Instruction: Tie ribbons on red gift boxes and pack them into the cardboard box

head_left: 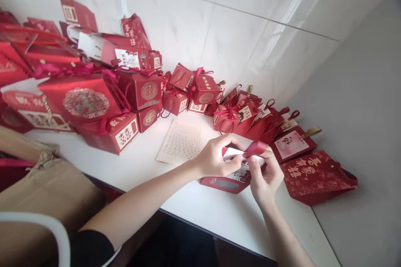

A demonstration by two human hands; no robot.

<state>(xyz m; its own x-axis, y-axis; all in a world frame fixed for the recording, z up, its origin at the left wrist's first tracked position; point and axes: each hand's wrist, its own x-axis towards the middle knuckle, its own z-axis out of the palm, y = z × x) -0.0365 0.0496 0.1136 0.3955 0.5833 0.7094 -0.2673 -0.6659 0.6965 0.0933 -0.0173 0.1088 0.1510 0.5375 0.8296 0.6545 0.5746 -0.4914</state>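
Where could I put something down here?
Bare white tabletop stretches from the windowed red cardboard box between the left hand and right hand to the front edge, and right of the right forearm. Red patterned cardboard boxes crowd the left and the marbled wall.

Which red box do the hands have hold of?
The box with the grey window: it alone is held, left hand pinching its top and right hand at the ribbon.

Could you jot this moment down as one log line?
left hand: gripping box top | right hand: pinching ribbon | box: on table | nearby: paper, other boxes
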